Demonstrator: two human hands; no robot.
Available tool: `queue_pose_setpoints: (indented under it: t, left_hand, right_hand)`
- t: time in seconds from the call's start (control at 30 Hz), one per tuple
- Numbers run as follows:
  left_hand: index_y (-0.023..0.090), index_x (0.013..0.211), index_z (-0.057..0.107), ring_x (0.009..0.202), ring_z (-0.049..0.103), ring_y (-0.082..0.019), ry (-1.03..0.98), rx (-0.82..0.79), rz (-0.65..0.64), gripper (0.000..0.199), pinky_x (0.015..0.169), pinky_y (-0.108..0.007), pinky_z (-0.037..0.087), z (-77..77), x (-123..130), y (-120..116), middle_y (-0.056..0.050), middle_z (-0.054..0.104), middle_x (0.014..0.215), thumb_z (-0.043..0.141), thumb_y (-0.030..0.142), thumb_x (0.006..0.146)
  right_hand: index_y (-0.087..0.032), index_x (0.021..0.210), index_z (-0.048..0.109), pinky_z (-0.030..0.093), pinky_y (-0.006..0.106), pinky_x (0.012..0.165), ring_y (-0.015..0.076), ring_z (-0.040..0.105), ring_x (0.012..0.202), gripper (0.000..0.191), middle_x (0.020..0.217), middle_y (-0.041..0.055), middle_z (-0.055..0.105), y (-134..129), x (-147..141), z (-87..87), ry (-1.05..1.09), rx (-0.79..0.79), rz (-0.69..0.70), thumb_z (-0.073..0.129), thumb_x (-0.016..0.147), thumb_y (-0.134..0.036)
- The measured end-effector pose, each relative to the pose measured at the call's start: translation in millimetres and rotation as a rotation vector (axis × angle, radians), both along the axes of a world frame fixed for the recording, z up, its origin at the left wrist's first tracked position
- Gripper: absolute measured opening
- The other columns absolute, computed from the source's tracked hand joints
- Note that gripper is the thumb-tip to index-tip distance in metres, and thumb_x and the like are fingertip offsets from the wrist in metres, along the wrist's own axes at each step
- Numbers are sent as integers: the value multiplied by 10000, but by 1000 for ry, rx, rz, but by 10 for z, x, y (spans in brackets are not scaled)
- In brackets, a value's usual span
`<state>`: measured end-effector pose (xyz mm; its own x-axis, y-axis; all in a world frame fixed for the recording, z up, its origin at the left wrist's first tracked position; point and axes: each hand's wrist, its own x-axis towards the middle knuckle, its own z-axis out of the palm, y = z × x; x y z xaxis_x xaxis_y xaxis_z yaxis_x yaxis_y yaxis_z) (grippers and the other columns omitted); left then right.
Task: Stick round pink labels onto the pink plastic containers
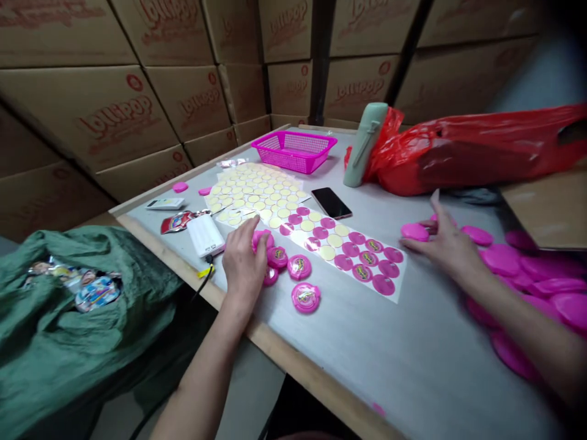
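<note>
My left hand [244,253] is closed around a pink round plastic case [261,239], its fingers partly hiding the case. Beside it lie several pink cases with round labels, among them one labelled case [306,297] nearer the table's front. My right hand [447,241] pinches a plain pink case [414,232] between thumb and fingers, just above or at the tabletop. Behind and under that forearm spreads a pile of plain pink cases [502,260]. Between my hands is a sticker sheet [334,249] with pink round labels and bare yellow circles.
Spent yellow-circle sheets [257,186], a phone [331,203], a white power bank [205,236] with a cable and a pink basket [293,153] lie beyond. A green flask [365,145] stands by a red bag [426,156]. A green sack [92,342] is left; cartons [114,116] line the back.
</note>
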<state>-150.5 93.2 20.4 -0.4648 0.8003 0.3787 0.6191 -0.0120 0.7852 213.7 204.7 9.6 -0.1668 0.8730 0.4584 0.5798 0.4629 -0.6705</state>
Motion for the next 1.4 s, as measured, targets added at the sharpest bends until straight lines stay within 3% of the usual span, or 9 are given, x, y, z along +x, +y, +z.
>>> queue_pose_setpoints:
  t: [0.1, 0.17, 0.23, 0.4, 0.67, 0.87, 1.03, 1.2, 1.4]
  left_hand:
    - [236, 1256, 662, 1268, 592, -269, -512, 71, -260, 356, 1097, -416, 435, 59, 580, -367, -96, 664, 1337, 592, 403, 950]
    - [222, 1264, 633, 1175, 655, -276, -1026, -139, -525, 380, 1015, -418, 499, 61, 965, -624, -121, 702, 1257, 598, 436, 951]
    - [202, 1288, 602, 1129, 682, -274, -1424, -356, -763, 409, 973, -411, 522, 20, 1259, -826, -146, 706, 1235, 557, 459, 973]
    - [140, 1242, 607, 984, 735, -240, -1831, -499, -970, 361, 861, -329, 563, -130, 1531, -1015, -186, 716, 1190, 505, 394, 1006]
    - [98, 1238, 675, 1045, 705, -213, -1663, -518, -963, 345, 960, -371, 556, -126, 1549, -1034, -192, 708, 1225, 492, 291, 1018]
    - [152, 1266, 682, 1171, 668, -255, -1571, -475, -973, 356, 1031, -377, 509, -163, 1539, -1054, -164, 709, 1262, 624, 308, 952]
    - [262, 1265, 698, 1307, 576, -266, -1223, -328, -781, 431, 1131, -384, 421, -155, 1581, -1132, -83, 656, 1380, 762, 234, 839]
    - [312, 1222, 730, 1380, 496, -264, -946, -248, -618, 474, 1209, -389, 315, -153, 1651, -1197, -35, 633, 1410, 807, 178, 774]
    - [298, 1253, 714, 1380, 498, -286, -764, -169, -726, 529, 1215, -436, 308, -155, 1576, -1136, -69, 629, 1412, 826, 182, 749]
  right_hand:
    - [-337, 1620, 177, 489, 531, 989, 371, 633, 1192, 1094, 1232, 108, 699, -647, -189, 155, -82, -22, -36, 847, 758, -408]
    - [-330, 1627, 100, 471, 552, 1056, 339, 637, 1203, 1160, 1312, 110, 654, -1157, -355, 226, -99, -17, 154, 861, 753, -377]
    - [-392, 1616, 86, 488, 535, 1056, 304, 636, 1210, 1131, 1369, 91, 618, -1581, -485, 238, -80, -40, 192, 846, 780, -363]
    - [-445, 1603, 79, 505, 538, 1030, 298, 627, 1214, 1134, 1295, 58, 666, -2049, -420, 173, -54, -53, 162, 848, 779, -330]
    - [-433, 1592, 193, 451, 506, 1111, 226, 674, 1100, 976, 1074, -10, 714, -2044, -314, 195, 178, -270, 77, 787, 834, -271]
    - [-468, 1569, 254, 553, 383, 976, 199, 665, 1074, 951, 1185, -6, 680, -2039, -228, 251, 219, -284, 119, 811, 818, -292]
    - [-452, 1538, 339, 603, 330, 774, 169, 682, 836, 882, 1039, -22, 747, -2061, -232, 252, 245, -257, 77, 822, 815, -302]
    - [-457, 1492, 418, 627, 384, 874, 182, 746, 869, 784, 983, -37, 794, -2062, -223, 203, 368, -356, 33, 802, 836, -262]
    - [-479, 1469, 433, 636, 335, 885, 167, 774, 874, 788, 919, -61, 799, -1993, -198, 216, 505, -483, 82, 814, 824, -235]
